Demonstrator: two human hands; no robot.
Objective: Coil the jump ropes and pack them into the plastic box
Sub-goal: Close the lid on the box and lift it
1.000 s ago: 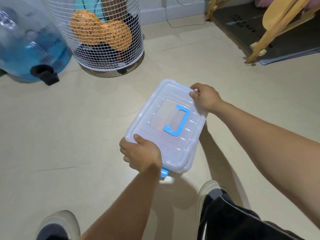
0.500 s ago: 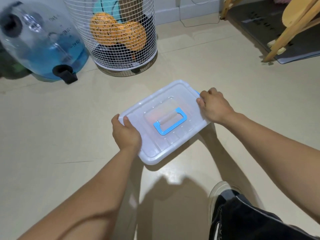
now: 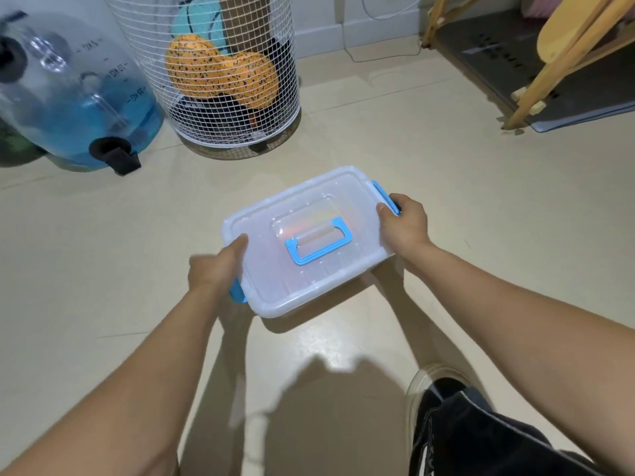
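The only writing I can read is on the clear water jug (image 3: 74, 94) standing to my left, half full of blue liquid. A scale of weight marks runs down its side: the middle one reads "10 KG", and the marks above and below it also end in "KG", though their numbers are too blurred for me to make out.

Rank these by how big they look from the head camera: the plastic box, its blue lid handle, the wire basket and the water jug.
1. Wire basket and water jug: alike, both cut off by the frame, so unranked.
2. Plastic box, though nearer the camera.
3. Blue lid handle, plainly smallest.
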